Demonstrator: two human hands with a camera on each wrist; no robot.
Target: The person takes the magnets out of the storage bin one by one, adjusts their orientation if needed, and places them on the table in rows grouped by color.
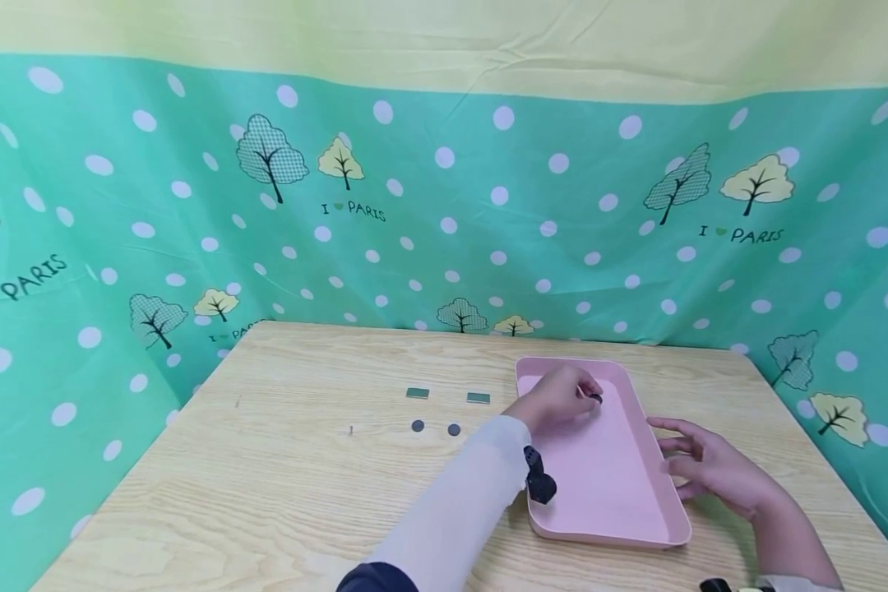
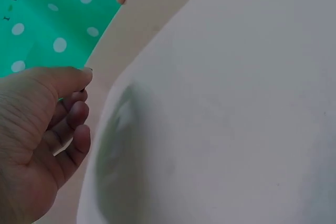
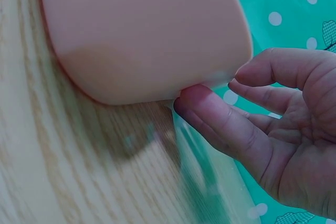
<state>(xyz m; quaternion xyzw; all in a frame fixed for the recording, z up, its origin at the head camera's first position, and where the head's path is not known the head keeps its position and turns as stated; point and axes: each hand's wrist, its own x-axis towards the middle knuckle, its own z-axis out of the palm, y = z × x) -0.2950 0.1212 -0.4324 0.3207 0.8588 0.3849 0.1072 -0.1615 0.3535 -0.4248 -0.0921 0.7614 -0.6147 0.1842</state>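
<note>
A pink tray lies on the wooden table. My left hand reaches over its left wall and pinches a small black round piece above the tray floor, toward the far end. Only a dark sliver shows at the thumb tip in the left wrist view, so its exact kind is unclear. Against the outside of the tray's right wall, my right hand rests its fingers. They are loosely bent, with the thumb touching the tray's edge in the right wrist view.
Left of the tray lie two small green rectangular pieces and two dark discs. A tiny thin piece or mark shows farther left. The wooden table ends at a green dotted curtain at the back and sides.
</note>
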